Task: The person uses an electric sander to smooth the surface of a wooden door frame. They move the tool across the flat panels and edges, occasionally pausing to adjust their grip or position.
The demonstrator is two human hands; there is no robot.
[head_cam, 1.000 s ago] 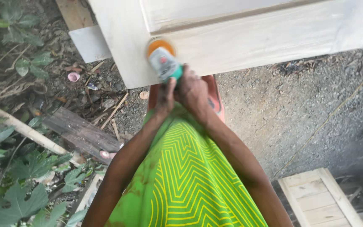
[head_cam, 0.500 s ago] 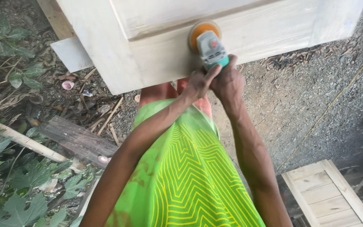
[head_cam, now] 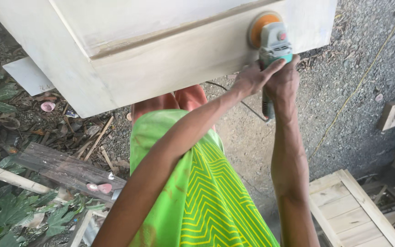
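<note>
Outdoors on gravel ground strewn with wood scraps, a pale wooden door panel lies flat. Near its lower right corner, a teal sander with an orange disc presses against it, both the left hand and right hand clamped around the sander's body.

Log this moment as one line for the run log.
left hand on sander | right hand grips sander | disc on pale wooden door

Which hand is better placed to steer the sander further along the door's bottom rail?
Probably the right hand: it wraps the sander body behind the orange disc, arm in line. The left hand only steadies its side, reaching across.
</note>
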